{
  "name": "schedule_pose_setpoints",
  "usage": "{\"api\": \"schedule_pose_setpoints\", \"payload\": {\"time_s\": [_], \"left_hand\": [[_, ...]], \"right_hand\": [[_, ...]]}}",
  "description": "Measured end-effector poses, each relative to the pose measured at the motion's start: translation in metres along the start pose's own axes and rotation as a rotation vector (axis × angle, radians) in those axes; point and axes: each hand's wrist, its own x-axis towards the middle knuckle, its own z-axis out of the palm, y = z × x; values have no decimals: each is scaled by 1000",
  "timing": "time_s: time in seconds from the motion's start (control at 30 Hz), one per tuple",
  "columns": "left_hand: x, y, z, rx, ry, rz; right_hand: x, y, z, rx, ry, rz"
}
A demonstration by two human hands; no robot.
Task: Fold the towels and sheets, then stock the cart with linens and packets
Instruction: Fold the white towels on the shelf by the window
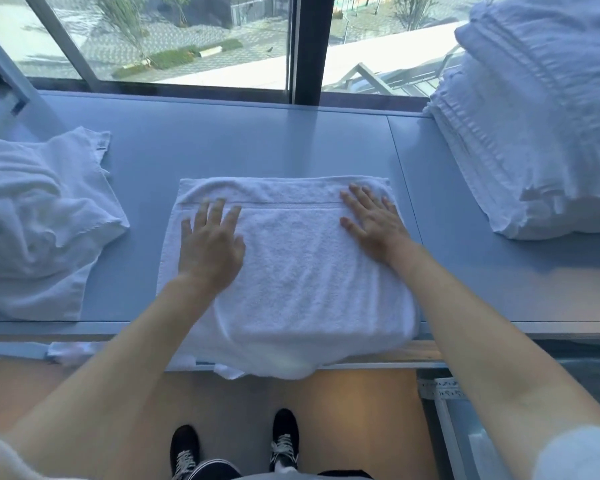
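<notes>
A white folded towel point(291, 271) lies in the middle of the blue-grey window ledge point(257, 140), its near edge hanging over the front. My left hand point(210, 242) rests flat on its left part, fingers spread. My right hand point(373, 221) presses flat on its right part near the far corner. Neither hand grips anything. A rumpled heap of white linen point(39, 223) lies to the left. A tall stack of folded white towels point(534, 126) stands at the right.
A large window point(187, 39) with a dark post point(310, 46) rises behind the ledge. Below the ledge is a wooden floor point(361, 410) with my black shoes point(284, 438). A metal frame point(454, 420) stands at the lower right.
</notes>
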Motion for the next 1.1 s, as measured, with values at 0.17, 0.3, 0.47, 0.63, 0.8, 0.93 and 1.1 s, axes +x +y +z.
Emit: {"api": "schedule_pose_setpoints", "payload": {"time_s": [0.17,0.3,0.47,0.63,0.8,0.93,1.1], "left_hand": [[-102,2,18,-35,-120,-32],[-116,-24,26,-17,-94,-3],[-119,-33,25,-38,-122,20],[-143,-55,19,-106,-149,102],[-161,-54,23,-73,-165,104],[-121,-42,23,-68,-150,72],[-31,-44,21,-50,-159,47]], "right_hand": [[-9,8,-1,56,185,-10],[-35,-10,-11,29,288,14],[-124,-61,33,122,221,82],[-185,-27,42,94,102,34],[-214,-17,49,75,65,11],[-170,-10,38,57,33,44],[-75,9,11,14,-16,51]]}}
